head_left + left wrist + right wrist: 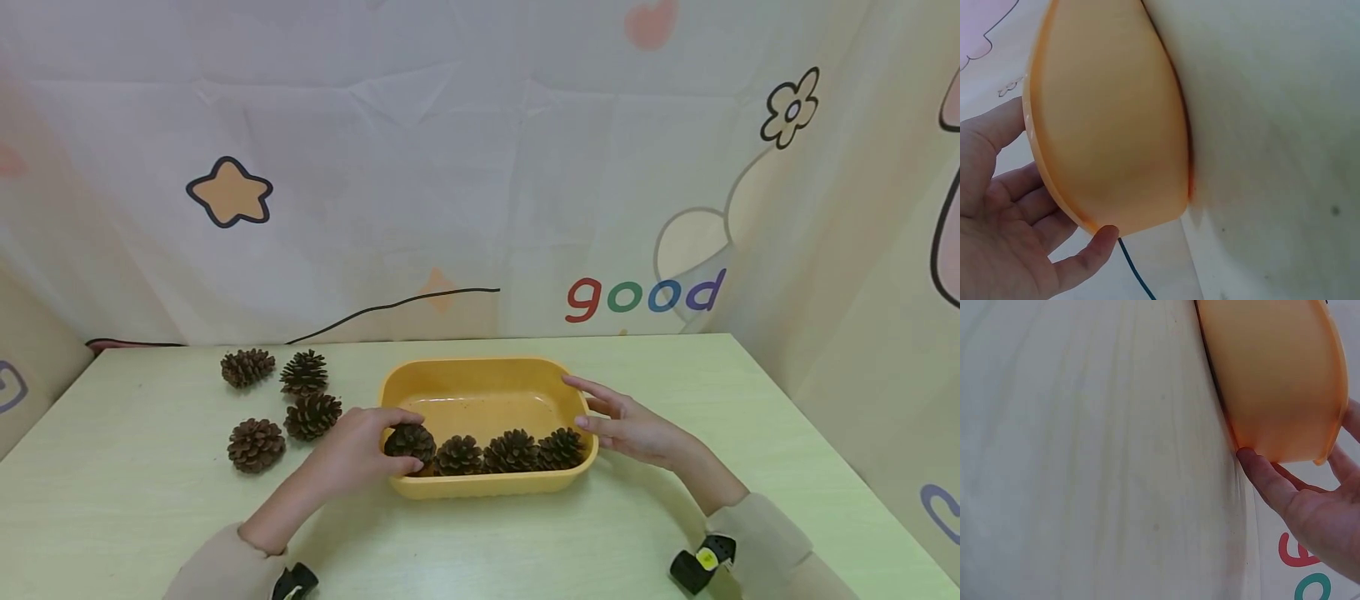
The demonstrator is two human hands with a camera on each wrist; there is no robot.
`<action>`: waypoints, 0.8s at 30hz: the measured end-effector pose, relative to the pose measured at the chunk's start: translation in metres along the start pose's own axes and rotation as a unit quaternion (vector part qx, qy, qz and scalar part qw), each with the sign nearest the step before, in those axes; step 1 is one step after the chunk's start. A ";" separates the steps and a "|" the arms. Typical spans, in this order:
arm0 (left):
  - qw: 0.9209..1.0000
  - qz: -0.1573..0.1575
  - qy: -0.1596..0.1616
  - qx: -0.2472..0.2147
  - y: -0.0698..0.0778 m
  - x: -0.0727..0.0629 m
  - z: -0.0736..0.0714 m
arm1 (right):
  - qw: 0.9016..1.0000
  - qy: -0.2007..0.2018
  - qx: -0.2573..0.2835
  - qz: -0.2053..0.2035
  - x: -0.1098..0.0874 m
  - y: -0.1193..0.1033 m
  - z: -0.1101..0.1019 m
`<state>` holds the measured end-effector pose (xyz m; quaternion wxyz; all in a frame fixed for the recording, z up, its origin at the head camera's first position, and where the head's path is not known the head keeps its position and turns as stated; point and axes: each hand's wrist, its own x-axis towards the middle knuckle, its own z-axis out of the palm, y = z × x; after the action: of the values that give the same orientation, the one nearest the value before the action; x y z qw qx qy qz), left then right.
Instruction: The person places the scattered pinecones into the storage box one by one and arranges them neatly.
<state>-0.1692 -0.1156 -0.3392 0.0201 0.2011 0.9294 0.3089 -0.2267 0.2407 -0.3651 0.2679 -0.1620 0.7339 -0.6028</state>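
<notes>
Brown, woody and rough with splayed scales, a rounded pine cone [410, 442] sits between the thumb and forefinger of the left hand [363, 450], at the near left corner inside a glossy yellow oblong basin [480, 486] with rounded corners. We see those two fingers parted just enough to span the cone and pinch it, while the left wrist view shows another fingertip against the basin's outer wall. At the opposite end, the right hand [637, 427] rests with fingers nearly straight and well spread, its thumb and forefinger touching the rim. Part of the held cone is covered, so we cannot tell which way its tip points or how its long axis lies; the basin's own long axis runs left to right. Three brown pine cones [511, 452] sit in a row beside it along the near wall. On the pale green table [525, 542], four loose pine cones [256, 446] lie left of the basin, two at the back, two nearer us.
</notes>
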 end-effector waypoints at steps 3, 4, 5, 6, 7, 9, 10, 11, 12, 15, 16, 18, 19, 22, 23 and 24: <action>1.000 -0.003 -0.025 0.004 0.002 0.002 -0.003 | 1.000 0.001 -0.003 0.002 -0.001 0.000 0.000; 0.999 -0.004 -0.032 0.006 0.002 0.003 -0.004 | 1.000 0.002 -0.005 0.002 -0.001 0.000 0.000; 0.999 -0.004 -0.038 0.009 0.003 0.004 -0.004 | 1.000 0.001 -0.005 0.002 -0.001 0.000 0.000; 0.999 -0.004 -0.042 0.012 0.003 0.005 -0.005 | 1.000 0.001 -0.006 0.003 -0.001 0.000 0.000; 0.999 -0.002 -0.046 0.014 0.003 0.005 -0.005 | 1.000 0.001 -0.006 0.002 -0.001 0.000 0.000; 0.998 -0.001 -0.053 0.017 0.004 0.007 -0.006 | 1.000 0.001 -0.007 0.002 -0.001 -0.001 0.001; 0.998 -0.001 -0.059 0.015 0.004 0.007 -0.006 | 1.000 0.001 -0.008 0.001 -0.001 -0.001 0.001; 0.998 0.000 -0.064 0.015 0.004 0.008 -0.006 | 1.000 0.001 -0.009 0.001 -0.001 -0.001 0.001; 0.997 0.001 -0.069 0.014 0.004 0.008 -0.007 | 1.000 0.001 -0.010 0.000 -0.001 -0.001 0.001; 0.996 0.005 -0.086 0.011 0.003 0.010 -0.007 | 1.000 0.000 -0.012 -0.001 0.000 -0.001 0.001; 0.996 0.007 -0.092 0.009 0.003 0.010 -0.007 | 1.000 0.001 -0.012 0.000 0.000 -0.001 0.001; 0.995 0.008 -0.103 0.005 0.002 0.012 -0.007 | 1.000 0.001 -0.012 0.000 0.000 0.000 0.001; 0.994 0.009 -0.108 0.004 0.002 0.012 -0.007 | 1.000 0.000 -0.012 0.000 0.000 0.000 0.001; 0.993 0.009 -0.118 -0.002 0.002 0.013 -0.007 | 1.000 0.001 -0.013 -0.001 0.000 -0.001 0.001; 0.993 0.010 -0.120 -0.004 0.002 0.014 -0.007 | 1.000 0.001 -0.013 -0.002 0.000 -0.001 0.001; 0.992 0.013 -0.122 -0.004 0.002 0.014 -0.007 | 1.000 0.000 -0.012 -0.002 0.000 -0.001 0.001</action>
<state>-0.1830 -0.1130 -0.3309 0.1302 0.2493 0.9160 0.2859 -0.2259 0.2396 -0.3645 0.2645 -0.1665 0.7408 -0.5946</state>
